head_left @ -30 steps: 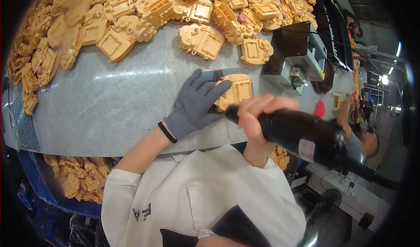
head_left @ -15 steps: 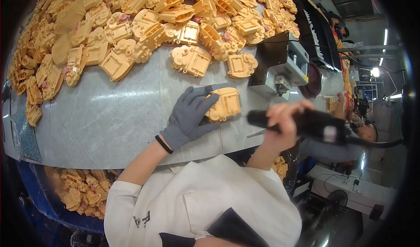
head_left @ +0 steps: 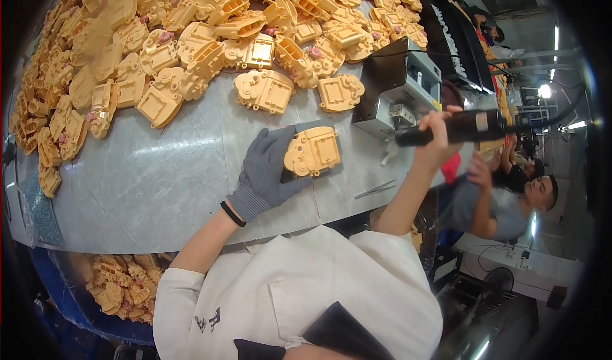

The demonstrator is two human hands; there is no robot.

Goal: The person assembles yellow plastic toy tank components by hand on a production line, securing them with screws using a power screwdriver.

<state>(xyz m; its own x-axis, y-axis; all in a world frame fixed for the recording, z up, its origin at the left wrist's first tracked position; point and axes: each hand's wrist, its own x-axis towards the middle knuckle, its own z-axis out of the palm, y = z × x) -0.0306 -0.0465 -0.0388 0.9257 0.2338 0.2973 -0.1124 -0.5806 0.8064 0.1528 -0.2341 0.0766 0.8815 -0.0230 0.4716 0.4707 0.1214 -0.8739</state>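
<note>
1. Left hand, gloved, has thumb and fingers apart around the left end of the casing, which lies on the table in front of the person.
2. Right hand, bare, is closed around the tool, its tip in the air near the box, away from the casing.
3. Possible trouble: the casing could slide or turn, since the left hand seems to steady one end only. A low swing of the tool could knock the box or the tweezers; a tug on its cable could pull it off line.
4. Count: one casing at the left hand, two loose casings beyond it; one tool, one box, one pair of tweezers. Casings in the pile overlap too much to count.
</note>
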